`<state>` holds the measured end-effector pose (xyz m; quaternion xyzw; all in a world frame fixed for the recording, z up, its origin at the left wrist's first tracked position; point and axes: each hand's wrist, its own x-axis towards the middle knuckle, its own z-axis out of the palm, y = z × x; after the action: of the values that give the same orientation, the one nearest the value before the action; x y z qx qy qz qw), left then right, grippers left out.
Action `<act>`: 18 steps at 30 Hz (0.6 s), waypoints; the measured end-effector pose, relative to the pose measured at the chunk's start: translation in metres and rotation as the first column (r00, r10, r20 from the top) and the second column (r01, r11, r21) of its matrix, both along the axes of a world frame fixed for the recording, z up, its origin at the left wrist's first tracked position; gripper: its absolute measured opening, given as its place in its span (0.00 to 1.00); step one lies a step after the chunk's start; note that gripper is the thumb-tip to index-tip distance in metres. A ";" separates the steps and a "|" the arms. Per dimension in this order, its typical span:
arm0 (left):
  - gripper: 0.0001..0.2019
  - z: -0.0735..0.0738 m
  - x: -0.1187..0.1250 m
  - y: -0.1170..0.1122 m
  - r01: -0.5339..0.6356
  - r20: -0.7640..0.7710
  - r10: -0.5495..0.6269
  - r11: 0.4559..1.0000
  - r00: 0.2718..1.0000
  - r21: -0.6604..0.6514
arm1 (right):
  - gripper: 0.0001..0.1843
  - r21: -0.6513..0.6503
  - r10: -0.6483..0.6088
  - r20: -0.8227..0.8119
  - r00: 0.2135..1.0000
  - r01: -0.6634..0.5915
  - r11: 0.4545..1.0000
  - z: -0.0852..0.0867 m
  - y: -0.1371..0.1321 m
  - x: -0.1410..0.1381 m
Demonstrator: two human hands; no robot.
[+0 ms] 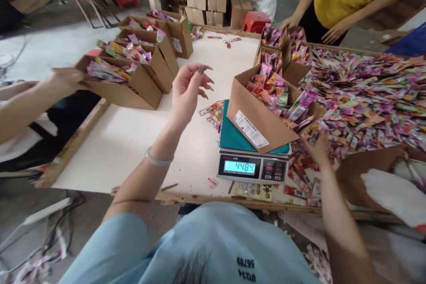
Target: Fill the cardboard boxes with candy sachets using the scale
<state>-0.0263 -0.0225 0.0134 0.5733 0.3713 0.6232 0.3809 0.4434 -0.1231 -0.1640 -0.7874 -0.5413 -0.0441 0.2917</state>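
While the left hand [188, 91] hung open and empty above the table [126, 142], the right hand [317, 148] pressed into loose sachets [362, 102] beside the box [266, 115] on the scale [253, 168], its grasp hidden; those light, slippery packets likely suited a scooped handful.

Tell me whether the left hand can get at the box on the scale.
Probably yes: the left hand hovers empty just left of the box on the scale, with only bare table and a few packets between.

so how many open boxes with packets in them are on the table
8, maybe more hidden: one on the scale; four in the left row; three at the far right.
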 end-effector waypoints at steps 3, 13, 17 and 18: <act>0.12 -0.006 0.008 0.006 -0.035 -0.060 0.036 0.999 0.998 0.016 | 0.62 -0.394 -0.205 0.007 0.979 0.191 0.899 -0.038 -0.022 -0.022; 0.13 -0.013 0.033 0.006 0.007 -0.251 0.019 0.995 0.968 0.103 | 0.38 -0.428 -0.170 0.066 0.983 0.181 0.885 -0.031 -0.020 -0.031; 0.14 -0.014 0.033 0.007 0.023 -0.243 0.003 0.994 0.970 0.105 | 0.36 -0.442 -0.188 0.035 0.982 0.183 0.878 -0.026 -0.024 -0.038; 0.15 -0.015 0.031 0.008 0.031 -0.232 -0.007 0.995 0.973 0.099 | 0.37 -0.437 -0.197 0.023 0.980 0.187 0.880 -0.021 -0.025 -0.040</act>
<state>0.0047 -0.0146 -0.0018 0.6643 0.3754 0.5665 0.3113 0.4038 -0.1477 -0.1847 -0.8829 -0.4533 0.0584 0.1075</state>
